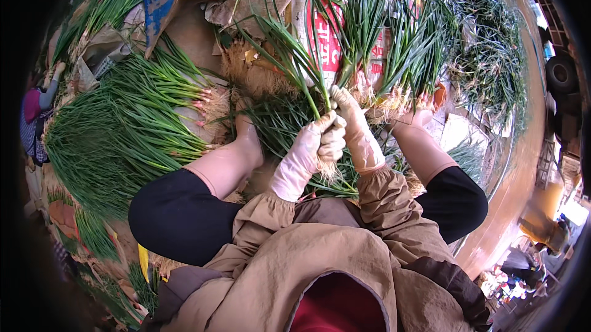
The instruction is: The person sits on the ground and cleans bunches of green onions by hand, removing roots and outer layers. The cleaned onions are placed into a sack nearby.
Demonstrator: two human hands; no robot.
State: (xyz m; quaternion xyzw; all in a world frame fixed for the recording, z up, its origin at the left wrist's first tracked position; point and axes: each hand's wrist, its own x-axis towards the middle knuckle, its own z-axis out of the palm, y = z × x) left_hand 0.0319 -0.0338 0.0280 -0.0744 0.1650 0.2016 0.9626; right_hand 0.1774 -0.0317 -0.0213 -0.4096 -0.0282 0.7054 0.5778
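Observation:
My left hand, in a pale, stained glove, is closed around the lower stalks of a small bunch of green garlic. Pale roots hang out below the fist, while the long leaves fan upward, away from me. My right hand, gloved the same way, has its fingertips against the upper part of these stalks; whether they pinch a stalk is hidden. Loose green leaves lie below my hands, between my legs.
On the left spreads a large pile of green garlic with pinkish bases. More bunches lean on a printed sack ahead. Leaf trimmings heap at the right. A person is at far left; a vehicle wheel stands at far right.

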